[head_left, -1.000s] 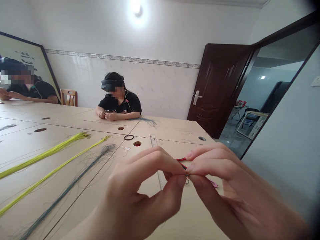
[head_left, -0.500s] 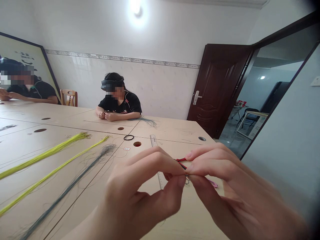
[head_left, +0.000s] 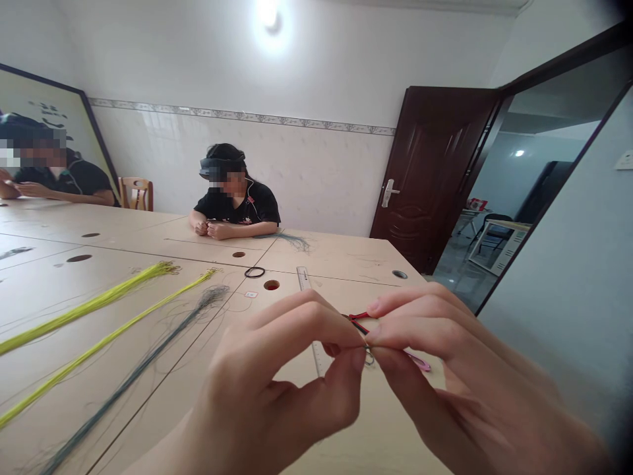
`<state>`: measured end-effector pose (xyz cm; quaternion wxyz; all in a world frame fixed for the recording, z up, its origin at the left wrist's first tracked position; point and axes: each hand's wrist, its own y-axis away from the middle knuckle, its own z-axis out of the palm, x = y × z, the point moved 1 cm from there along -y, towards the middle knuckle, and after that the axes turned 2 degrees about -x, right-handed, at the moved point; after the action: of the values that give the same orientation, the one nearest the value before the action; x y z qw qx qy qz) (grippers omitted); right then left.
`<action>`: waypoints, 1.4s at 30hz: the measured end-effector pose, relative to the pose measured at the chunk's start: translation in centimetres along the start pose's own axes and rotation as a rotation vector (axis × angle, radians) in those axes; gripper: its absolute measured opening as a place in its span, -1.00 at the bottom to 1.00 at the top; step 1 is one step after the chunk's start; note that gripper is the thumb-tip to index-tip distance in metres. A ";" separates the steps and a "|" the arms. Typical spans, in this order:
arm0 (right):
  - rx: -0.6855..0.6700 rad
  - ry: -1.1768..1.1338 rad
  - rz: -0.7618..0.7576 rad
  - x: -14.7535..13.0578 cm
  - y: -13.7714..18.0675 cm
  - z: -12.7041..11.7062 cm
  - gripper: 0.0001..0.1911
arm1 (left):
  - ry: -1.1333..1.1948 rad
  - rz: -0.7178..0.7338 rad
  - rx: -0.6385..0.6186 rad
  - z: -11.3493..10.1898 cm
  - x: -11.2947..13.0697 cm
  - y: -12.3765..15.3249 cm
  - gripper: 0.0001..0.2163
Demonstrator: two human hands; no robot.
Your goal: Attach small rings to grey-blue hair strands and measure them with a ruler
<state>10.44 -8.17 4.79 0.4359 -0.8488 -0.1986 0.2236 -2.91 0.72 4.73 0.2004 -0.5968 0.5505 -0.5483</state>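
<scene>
My left hand [head_left: 291, 369] is closed in a pinch, thumb against forefinger. Facing it, my right hand [head_left: 445, 356] pinches the same way, the two sets of fingertips almost touching. Between them runs a thin thread [head_left: 369, 358], a small loop of it hanging just below; the fingertips cover most of it. Behind the fingers lies a red-handled tool with dark parts [head_left: 360, 318], partly hidden. A pink loop-shaped thing [head_left: 419, 361] shows under my right hand. Left of these, a clear ruler [head_left: 302, 277] lies partly behind my left hand.
On the table [head_left: 198, 409] lie two yellow thread bundles [head_left: 99, 307] and a grey-green bundle [head_left: 138, 376]. A black ring [head_left: 254, 272] and a small white tag [head_left: 251, 295] lie beyond, near a cable hole [head_left: 271, 285]. Two people [head_left: 242, 204] sit across the table.
My fingertips have shifted very slightly, with a little more of the thread and its loop showing between them. Both hands otherwise keep their place.
</scene>
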 end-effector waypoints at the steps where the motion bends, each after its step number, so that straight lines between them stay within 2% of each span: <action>1: -0.002 0.001 0.001 0.0 0.0 0.0 -0.93 | -0.004 -0.008 0.003 0.0 0.0 0.0 -0.84; 30: -0.002 0.037 -0.009 0.0 0.0 0.0 -0.93 | -0.001 -0.043 0.022 0.0 0.3 0.1 -0.84; 33: 0.001 0.051 0.008 0.3 0.0 0.0 -0.92 | 0.145 -0.137 -0.027 -0.2 -0.1 0.2 -0.84; 36: 0.052 0.117 -0.018 1.1 -0.2 -0.2 -0.88 | 0.490 -0.337 -0.131 -0.3 -1.0 0.2 -0.86; 39: 0.050 0.149 -0.138 1.7 -0.5 -0.3 -0.84 | 0.848 -0.487 -0.194 -0.3 -2.0 0.2 -0.85; 42: 0.010 0.157 -0.270 1.7 -0.6 -0.4 -0.78 | 1.051 -0.564 -0.228 -0.1 -2.6 0.1 -0.86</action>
<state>11.96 -7.17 5.18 0.4802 -0.8272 -0.2751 0.0971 -2.54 3.00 3.52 -0.3166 -0.3865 0.4516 -0.7392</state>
